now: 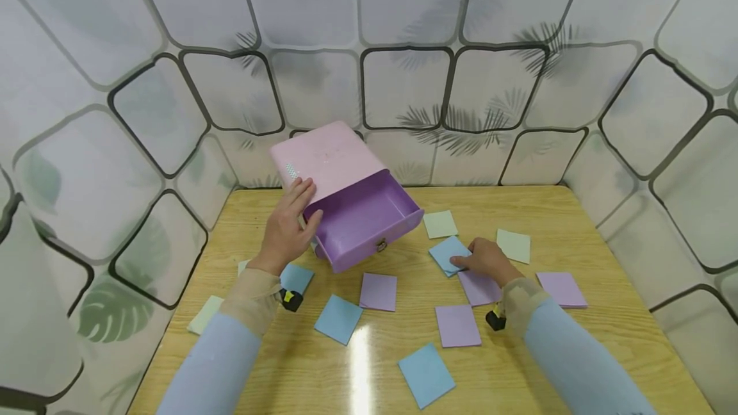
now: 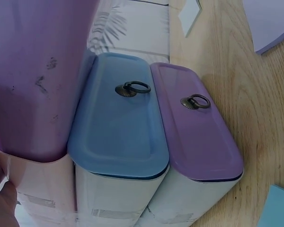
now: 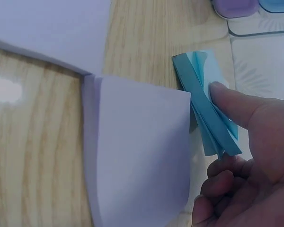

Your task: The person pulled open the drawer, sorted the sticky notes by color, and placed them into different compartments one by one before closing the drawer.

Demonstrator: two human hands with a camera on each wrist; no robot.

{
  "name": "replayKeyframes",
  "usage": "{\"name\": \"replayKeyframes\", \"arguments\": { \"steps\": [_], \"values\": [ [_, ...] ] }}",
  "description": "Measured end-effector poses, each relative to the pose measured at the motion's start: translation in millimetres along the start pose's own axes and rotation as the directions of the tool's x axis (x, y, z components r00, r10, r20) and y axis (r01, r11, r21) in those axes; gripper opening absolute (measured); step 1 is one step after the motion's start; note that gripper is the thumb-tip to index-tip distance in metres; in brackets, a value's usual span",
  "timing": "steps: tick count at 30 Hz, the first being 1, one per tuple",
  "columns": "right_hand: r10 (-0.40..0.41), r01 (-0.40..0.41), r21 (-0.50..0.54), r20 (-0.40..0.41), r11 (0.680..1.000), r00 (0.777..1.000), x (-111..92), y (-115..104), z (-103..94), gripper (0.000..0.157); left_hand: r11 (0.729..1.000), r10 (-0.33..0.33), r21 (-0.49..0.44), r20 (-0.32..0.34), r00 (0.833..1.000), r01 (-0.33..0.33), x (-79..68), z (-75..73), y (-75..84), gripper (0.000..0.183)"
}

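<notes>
A pink-topped drawer chest (image 1: 334, 155) stands at the back of the table, its top purple drawer (image 1: 369, 210) pulled out with nothing inside. My left hand (image 1: 290, 223) rests on the chest's top at the left, fingers extended and thumb by the drawer's side. In the left wrist view, a blue drawer (image 2: 120, 118) and a lower purple drawer (image 2: 199, 127) are closed, each with a ring pull. My right hand (image 1: 487, 259) pinches a blue sticky note pad (image 3: 203, 99) between thumb and fingers. Close beside it lies a purple sticky note pad (image 3: 142, 151).
Blue, purple and green pads lie scattered over the wooden table (image 1: 380, 364). Among them are a blue pad (image 1: 426, 374) near the front, a purple pad (image 1: 562, 289) at right and a green pad (image 1: 513, 245) behind the right hand. A patterned curtain (image 1: 403, 88) surrounds the table.
</notes>
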State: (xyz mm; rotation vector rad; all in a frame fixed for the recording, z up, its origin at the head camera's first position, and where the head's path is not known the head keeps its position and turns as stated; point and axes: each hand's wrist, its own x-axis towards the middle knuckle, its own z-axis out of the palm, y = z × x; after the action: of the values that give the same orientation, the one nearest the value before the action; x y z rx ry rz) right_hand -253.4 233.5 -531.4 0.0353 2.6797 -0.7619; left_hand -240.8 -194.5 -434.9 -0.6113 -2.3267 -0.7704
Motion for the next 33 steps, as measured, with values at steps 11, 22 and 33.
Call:
{"name": "replayKeyframes", "arguments": {
  "steps": [11,22,33],
  "values": [
    [-0.007,0.007,0.029,-0.001,1.0,1.0,-1,-2,0.4,0.048,0.999,0.028,-0.015,-0.095,0.995,-0.029,-9.0,-3.5,19.5,0.035],
    [-0.037,0.039,0.089,-0.032,0.995,0.999,-5,-1,-1.2,0.043,0.991,0.111,-0.048,-0.191,0.975,-0.122,-31.0,-14.3,67.2,0.023],
    [-0.057,0.063,0.133,-0.051,0.989,0.997,-3,-2,-4.1,0.045,0.998,0.065,-0.013,-0.167,0.984,-0.068,-57.2,-6.9,87.6,0.026]
  ]
}}
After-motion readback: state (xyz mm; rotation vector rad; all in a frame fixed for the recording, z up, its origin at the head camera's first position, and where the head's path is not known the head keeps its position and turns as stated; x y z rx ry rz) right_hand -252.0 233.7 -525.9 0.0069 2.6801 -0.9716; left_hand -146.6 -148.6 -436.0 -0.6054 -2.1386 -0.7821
